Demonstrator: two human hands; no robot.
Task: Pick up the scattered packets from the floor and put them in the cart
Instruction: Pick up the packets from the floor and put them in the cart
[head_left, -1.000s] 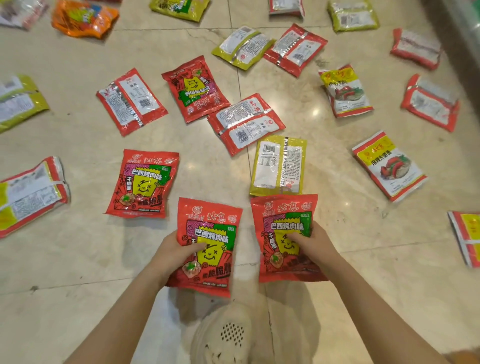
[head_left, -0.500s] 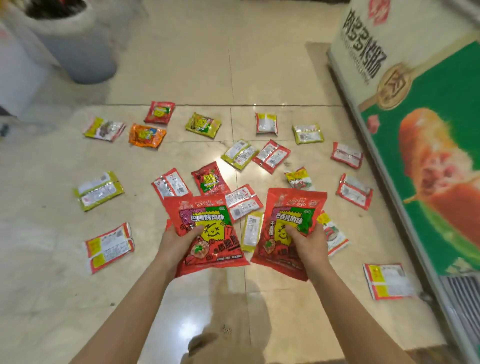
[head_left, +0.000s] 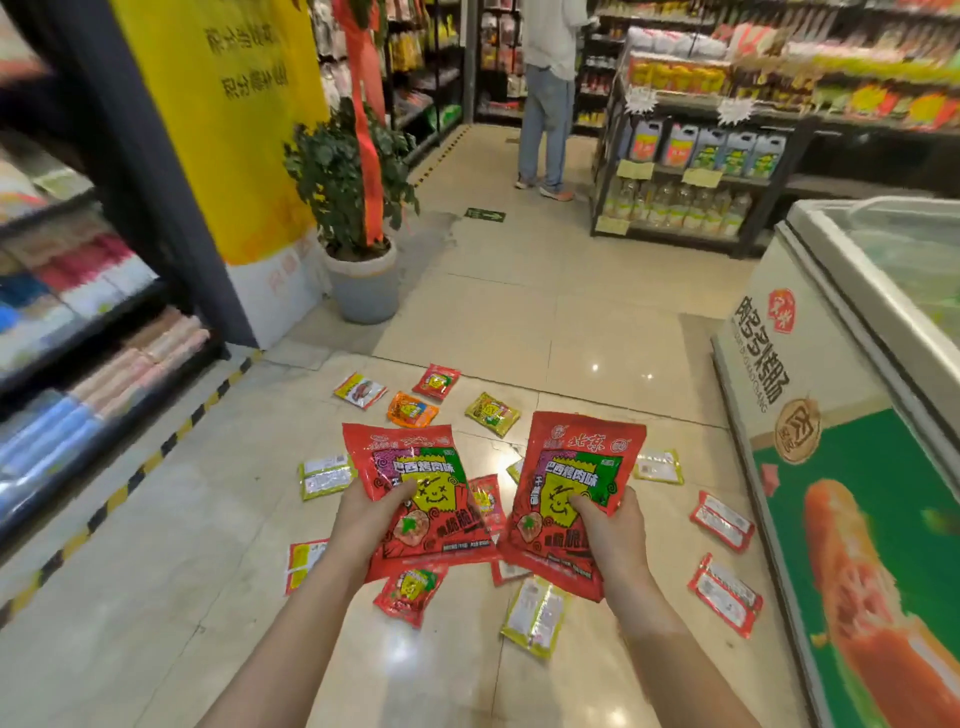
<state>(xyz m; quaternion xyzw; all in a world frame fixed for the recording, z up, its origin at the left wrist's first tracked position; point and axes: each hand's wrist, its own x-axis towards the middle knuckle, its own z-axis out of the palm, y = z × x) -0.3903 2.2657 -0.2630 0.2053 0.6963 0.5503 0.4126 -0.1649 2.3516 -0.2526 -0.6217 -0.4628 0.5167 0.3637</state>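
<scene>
a: what do the hands hold?
b: the left hand (head_left: 363, 519) grips a red packet (head_left: 415, 493); the right hand (head_left: 608, 530) grips a matching red packet (head_left: 571, 493), both held above the floor (head_left: 519, 322).
a: and around them?
b: more scattered packets (head_left: 535, 616) lie on the tiles below, a freezer chest (head_left: 831, 415) to the right.

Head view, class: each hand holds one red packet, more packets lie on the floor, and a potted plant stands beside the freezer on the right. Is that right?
Not quite. The head view shows the plant on the left by the yellow pillar, not beside the freezer. The rest holds: left hand and right hand each hold a red packet, others lie on the floor.
</scene>
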